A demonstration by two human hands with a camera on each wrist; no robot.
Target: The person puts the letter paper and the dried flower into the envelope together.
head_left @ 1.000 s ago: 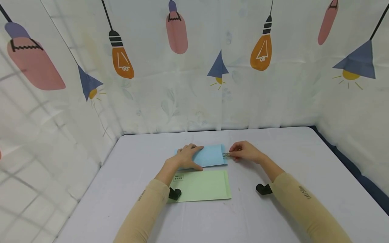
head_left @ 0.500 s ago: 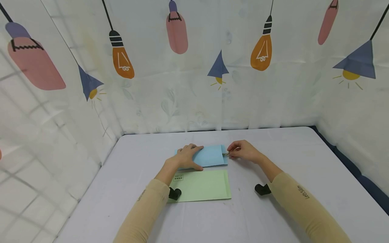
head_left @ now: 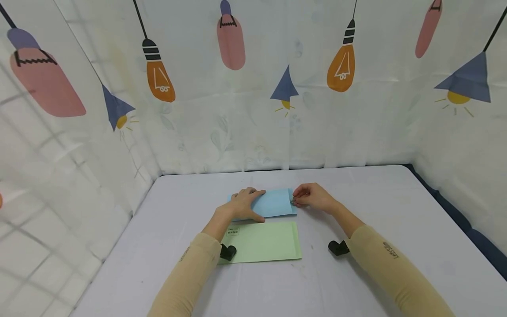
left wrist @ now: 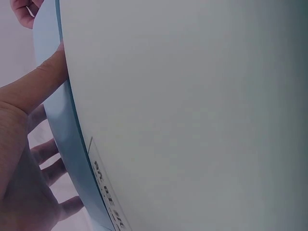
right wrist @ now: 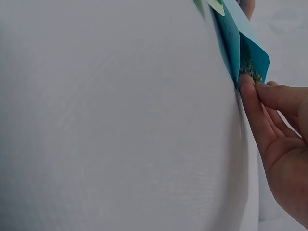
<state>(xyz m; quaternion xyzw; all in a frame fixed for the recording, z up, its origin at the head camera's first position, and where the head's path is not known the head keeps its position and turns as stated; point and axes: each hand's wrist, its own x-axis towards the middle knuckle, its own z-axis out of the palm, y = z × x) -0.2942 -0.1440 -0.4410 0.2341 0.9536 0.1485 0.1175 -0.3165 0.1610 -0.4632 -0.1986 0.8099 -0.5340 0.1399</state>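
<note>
A blue envelope (head_left: 273,203) lies on the table, its open end facing right. My left hand (head_left: 244,205) rests spread over its left part, the thumb along the near edge. At the mouth my right hand (head_left: 313,196) pinches a thin green-and-gold patterned piece (right wrist: 252,72) between thumb and fingers. Most of that piece is hidden inside the envelope, and I cannot tell what kind of thing it is. In the right wrist view the envelope's flap stands out beyond the pinching fingertips. A pale green envelope (head_left: 263,242) lies just on the near side of the blue one.
The white tabletop (head_left: 317,281) runs back to a printed curtain (head_left: 253,132). A black wrist-camera mount (head_left: 228,252) overlaps the green envelope's left end in the head view. Another black mount (head_left: 338,248) sits by the right sleeve.
My right hand has moved left toward the blue envelope, and the patterned piece has slid deeper into its mouth. The left hand and both envelopes have stayed in place.
</note>
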